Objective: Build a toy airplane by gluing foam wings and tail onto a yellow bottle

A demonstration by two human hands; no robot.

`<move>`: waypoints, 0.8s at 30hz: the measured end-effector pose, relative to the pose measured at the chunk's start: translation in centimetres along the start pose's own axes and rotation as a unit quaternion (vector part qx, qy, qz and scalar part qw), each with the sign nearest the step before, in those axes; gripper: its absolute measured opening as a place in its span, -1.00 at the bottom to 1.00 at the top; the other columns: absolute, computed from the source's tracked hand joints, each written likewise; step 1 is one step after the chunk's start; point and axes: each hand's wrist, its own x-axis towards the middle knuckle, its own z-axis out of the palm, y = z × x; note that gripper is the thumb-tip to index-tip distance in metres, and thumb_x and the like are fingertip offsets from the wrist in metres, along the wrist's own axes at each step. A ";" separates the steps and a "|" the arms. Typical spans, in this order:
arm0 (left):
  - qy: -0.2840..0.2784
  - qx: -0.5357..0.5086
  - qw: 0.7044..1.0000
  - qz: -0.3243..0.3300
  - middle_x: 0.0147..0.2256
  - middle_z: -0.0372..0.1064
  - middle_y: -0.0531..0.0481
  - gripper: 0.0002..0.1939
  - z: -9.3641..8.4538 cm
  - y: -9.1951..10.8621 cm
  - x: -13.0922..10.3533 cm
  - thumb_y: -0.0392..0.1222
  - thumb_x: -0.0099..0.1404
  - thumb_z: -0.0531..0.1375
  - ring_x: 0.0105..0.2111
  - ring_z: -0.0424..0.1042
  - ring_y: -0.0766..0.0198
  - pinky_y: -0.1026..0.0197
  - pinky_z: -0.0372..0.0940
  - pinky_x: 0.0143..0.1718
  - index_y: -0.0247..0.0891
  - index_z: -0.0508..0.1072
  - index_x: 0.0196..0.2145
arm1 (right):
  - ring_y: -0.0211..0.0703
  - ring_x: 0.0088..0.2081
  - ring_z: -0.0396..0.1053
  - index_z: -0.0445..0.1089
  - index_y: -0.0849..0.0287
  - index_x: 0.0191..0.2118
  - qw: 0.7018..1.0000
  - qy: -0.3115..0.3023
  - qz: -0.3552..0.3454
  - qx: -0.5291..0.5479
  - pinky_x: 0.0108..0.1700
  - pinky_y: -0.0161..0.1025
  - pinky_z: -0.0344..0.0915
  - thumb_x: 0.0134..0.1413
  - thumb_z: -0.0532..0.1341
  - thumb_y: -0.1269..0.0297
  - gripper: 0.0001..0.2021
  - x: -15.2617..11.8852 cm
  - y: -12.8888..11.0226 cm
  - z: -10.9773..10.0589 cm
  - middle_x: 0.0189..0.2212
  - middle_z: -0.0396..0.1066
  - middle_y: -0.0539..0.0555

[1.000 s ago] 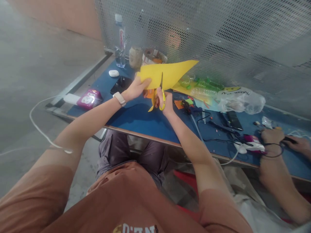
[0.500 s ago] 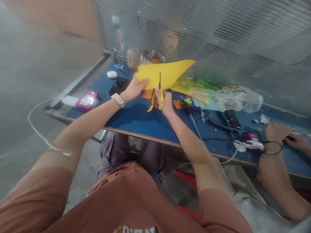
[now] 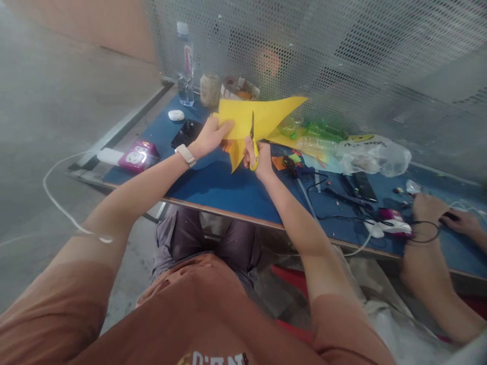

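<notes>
Yellow sheet [image 3: 272,114] is smooth, matt paper; scissors [image 3: 255,154] have yellow plastic-looking handles and dark metal blades. Blue tabletop [image 3: 205,185] smooth, far panel [image 3: 315,56] perforated grey metal, far-left bottle [image 3: 186,66] clear glossy plastic, magenta block [image 3: 140,156] on the left shiny plastic, right-hand bag [image 3: 375,154] thin crinkled translucent plastic. Shirt [image 3: 201,309] and trousers [image 3: 178,233] matt, creased cloth.

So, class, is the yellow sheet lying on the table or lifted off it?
Lifted off: the left hand grips the yellow sheet by its left side, holding it up above the blue table.
</notes>
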 end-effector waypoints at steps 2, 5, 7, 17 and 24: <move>0.001 0.007 1.000 0.002 -0.51 0.43 0.01 -0.18 -0.1 -0.1 0.1 0.69 0.65 0.42 -0.62 0.43 0.30 0.24 0.39 -0.59 -0.16 0.48 -0.28 | -0.29 -0.69 0.22 0.30 -0.01 -0.46 1.000 -0.011 -0.001 0.006 -0.62 -0.28 0.21 0.45 0.46 -0.73 -0.11 0.1 0.0 -0.1 -0.69 0.14 -0.15; -0.005 0.014 1.000 0.002 -0.52 0.37 0.04 -0.19 -0.2 0.2 0.1 0.67 0.66 0.44 -0.62 0.40 0.31 0.23 0.38 -0.59 -0.15 0.46 -0.27 | -0.27 -0.68 0.26 0.33 0.00 -0.47 1.000 -0.006 -0.006 0.012 -0.61 -0.29 0.27 0.39 0.46 -0.78 -0.09 -0.1 -0.3 0.0 -0.68 0.16 -0.13; -0.009 0.015 1.000 0.003 -0.53 0.34 0.06 -0.23 -0.3 0.3 0.0 0.62 0.67 0.46 -0.61 0.39 0.31 0.24 0.38 -0.58 -0.15 0.46 -0.25 | -0.25 -0.67 0.30 0.32 -0.01 -0.45 1.000 0.003 0.002 0.005 -0.61 -0.31 0.27 0.39 0.46 -0.78 -0.11 -0.3 -0.5 0.1 -0.66 0.17 -0.13; 0.006 0.022 0.999 0.024 -0.53 0.26 0.07 -0.24 -0.2 -0.2 0.0 0.58 0.68 0.48 -0.59 0.35 0.31 0.25 0.32 -0.58 -0.14 0.45 -0.29 | -0.24 -0.66 0.30 0.32 -0.02 -0.45 1.000 -0.013 -0.024 0.008 -0.62 -0.27 0.29 0.34 0.47 -0.82 -0.09 0.2 0.7 -0.3 -0.66 0.18 -0.12; -0.010 0.040 0.998 0.038 -0.52 0.21 0.09 -0.22 -0.7 0.4 0.0 0.63 0.66 0.46 -0.58 0.33 0.29 0.23 0.36 -0.56 -0.13 0.45 -0.29 | -0.25 -0.66 0.30 0.36 0.00 -0.48 0.999 -0.010 -0.033 0.010 -0.57 -0.27 0.29 0.44 0.37 -0.81 -0.08 0.0 0.6 -0.3 -0.67 0.22 -0.10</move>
